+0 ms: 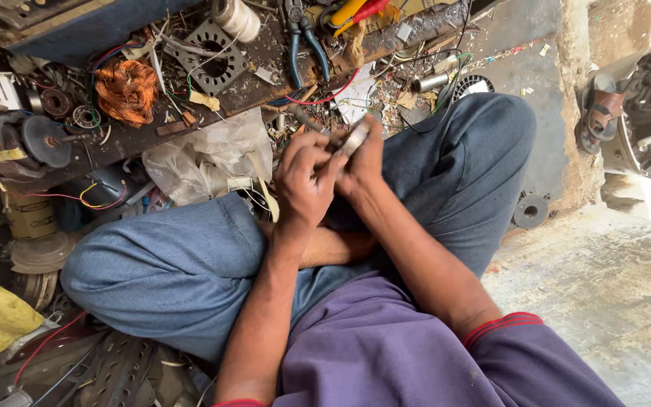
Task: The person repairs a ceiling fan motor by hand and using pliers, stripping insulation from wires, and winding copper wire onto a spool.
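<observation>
I sit cross-legged in blue trousers and a purple shirt. Both hands meet above my knees. My right hand (363,162) grips a small flat metal part (353,139) by its edge. My left hand (304,179) is closed around a thin tool (307,120) whose dark tip sticks out toward the cluttered board and touches the metal part. Fingers hide most of the part and the tool's handle.
A low wooden board (258,87) in front holds a copper wire coil (126,92), a square metal plate (215,68), blue-handled pliers (304,45), a thread spool (236,16), wires. A plastic bag (209,162) lies by my left knee; sandals (600,113) lie right.
</observation>
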